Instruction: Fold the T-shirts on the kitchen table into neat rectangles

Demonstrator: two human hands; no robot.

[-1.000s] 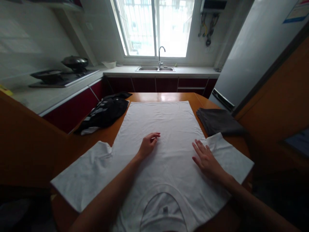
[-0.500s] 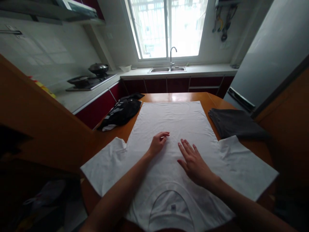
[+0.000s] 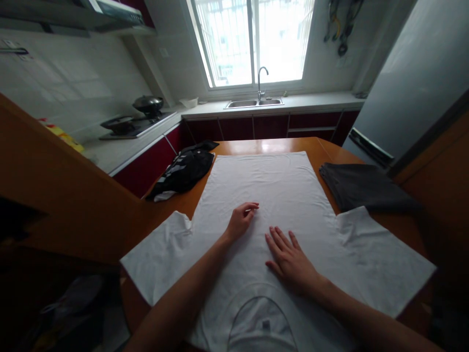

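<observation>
A white T-shirt (image 3: 264, 186) lies spread on the wooden table (image 3: 278, 145), its neckline toward me and its sleeves out to both sides. Over the middle of the shirt is my left hand (image 3: 242, 219), fingers loosely bent with gaps between them, holding nothing. My right hand (image 3: 291, 259) rests palm down on the shirt, closer to the collar, with its fingers spread and nothing in it.
Black clothing (image 3: 186, 168) lies at the table's left edge, and folded dark grey cloth (image 3: 362, 186) at the right. Beyond are a sink (image 3: 242, 103), a stove with a wok (image 3: 148, 103), and a fridge (image 3: 399, 83) at the right.
My right hand has slid toward me and slightly left over the shirt. My left hand has hardly moved. The view has shifted slightly.
</observation>
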